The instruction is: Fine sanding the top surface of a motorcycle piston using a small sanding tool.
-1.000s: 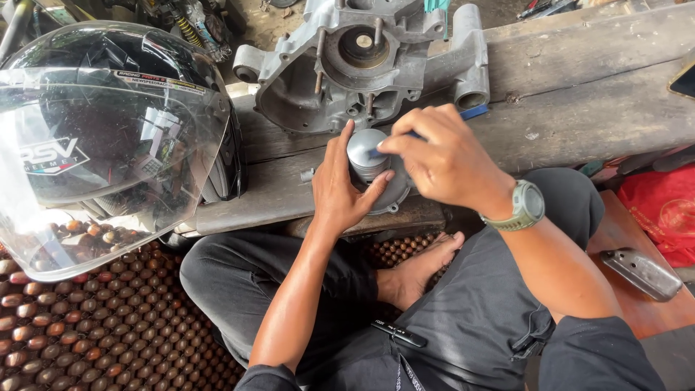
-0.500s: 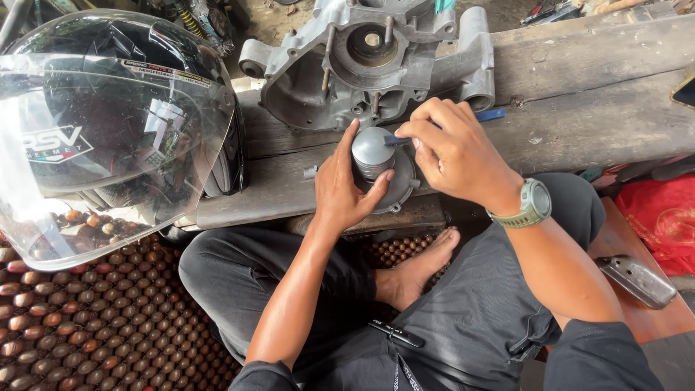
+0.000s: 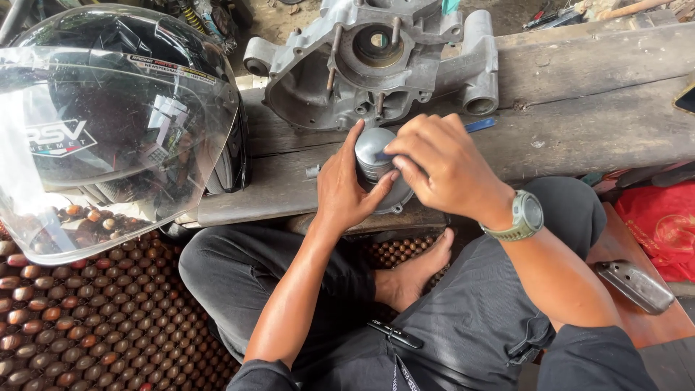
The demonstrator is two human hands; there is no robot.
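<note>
A black helmet with a clear visor sits at the left of the wooden tabletop. Behind the hands lies a grey metal engine casing. The left hand cups a small metal piston, and the right hand grips its top along with a blue tool.

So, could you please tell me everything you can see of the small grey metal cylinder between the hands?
The grey metal cylinder is short, dull and smooth-sided with a flat, slightly rounded top. It stands upright at the near edge of the wooden bench, just before the engine casing. The left hand cups its left side; the right hand presses a blue tool against it.
</note>
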